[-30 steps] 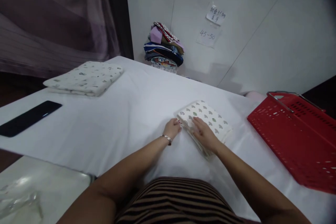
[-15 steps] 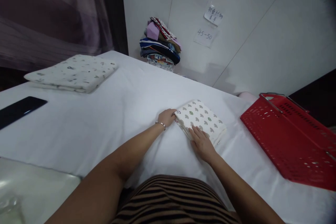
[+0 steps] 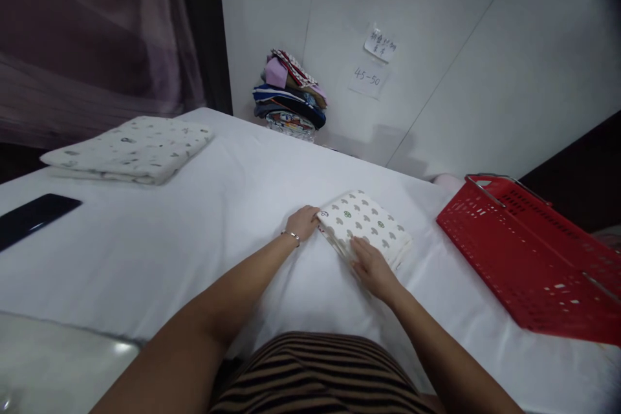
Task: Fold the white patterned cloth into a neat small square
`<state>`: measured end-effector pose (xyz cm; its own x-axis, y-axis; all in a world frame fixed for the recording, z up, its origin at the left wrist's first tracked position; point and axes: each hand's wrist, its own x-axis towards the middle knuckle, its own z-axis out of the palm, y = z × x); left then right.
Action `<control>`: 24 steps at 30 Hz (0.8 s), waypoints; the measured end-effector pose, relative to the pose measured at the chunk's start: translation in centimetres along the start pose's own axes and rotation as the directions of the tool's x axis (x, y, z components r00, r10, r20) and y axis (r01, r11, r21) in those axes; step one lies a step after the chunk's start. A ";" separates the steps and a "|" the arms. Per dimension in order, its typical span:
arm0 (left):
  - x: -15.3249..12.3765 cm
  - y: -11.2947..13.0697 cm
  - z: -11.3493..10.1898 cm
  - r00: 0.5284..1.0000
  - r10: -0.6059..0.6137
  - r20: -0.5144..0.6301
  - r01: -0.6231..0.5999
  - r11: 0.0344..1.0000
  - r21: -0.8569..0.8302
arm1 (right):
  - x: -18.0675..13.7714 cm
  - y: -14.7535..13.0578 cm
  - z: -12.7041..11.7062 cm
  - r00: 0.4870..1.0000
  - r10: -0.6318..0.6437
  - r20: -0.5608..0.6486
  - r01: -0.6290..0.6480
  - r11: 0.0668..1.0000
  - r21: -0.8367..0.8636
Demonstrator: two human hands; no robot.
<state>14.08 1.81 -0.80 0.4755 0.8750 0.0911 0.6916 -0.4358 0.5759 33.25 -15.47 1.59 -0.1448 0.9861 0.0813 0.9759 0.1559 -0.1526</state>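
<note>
A small folded white cloth (image 3: pixel 363 217), printed with grey mushroom-like shapes and a few green marks, lies on the white-covered table (image 3: pixel 242 194). At its left corner is my left hand (image 3: pixel 303 222), a bracelet at the wrist, its fingers closed on the cloth's edge; the fingertips are partly hidden. My right hand (image 3: pixel 374 266) rests with outstretched fingers on top of the cloth's near edge, the thumb lower by the side. Layers of the fold show along the near side.
To the right stands a red plastic basket (image 3: pixel 528 259) with metal handles. A larger folded patterned cloth (image 3: pixel 136 149) lies far left, a black phone-like slab (image 3: pixel 39 217) nearer. Clear plastic (image 3: pixel 58 362) covers the near left. Folded fabrics (image 3: pixel 291 94) are stacked by the wall.
The whole view has shifted slightly, with things sitting a little lower and further left. Both hands keep nearly the same places on the cloth.
</note>
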 end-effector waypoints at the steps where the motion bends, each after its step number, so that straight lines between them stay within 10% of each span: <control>1: -0.3 0.1 0.1 0.999 0.021 -0.027 -0.021 1.000 0.001 | -0.1 0.2 -0.1 0.999 0.011 -0.034 -0.011 1.000 0.012; 14: 0.2 0.5 0.2 0.940 0.340 0.017 -0.341 0.940 0.032 | -0.6 0.0 -1.3 0.995 0.089 -0.050 -0.088 0.996 0.028; 24: 1.4 0.4 -1.0 0.948 0.306 0.090 -0.306 0.952 -0.012 | 4.1 -2.5 -1.6 0.999 0.024 0.034 -0.020 0.995 -0.097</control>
<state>14.42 3.06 0.37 0.7113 0.6768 0.1895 0.5061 -0.6803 0.5302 30.51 -11.90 3.89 -0.1272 0.9909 0.0439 0.9899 0.1296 -0.0579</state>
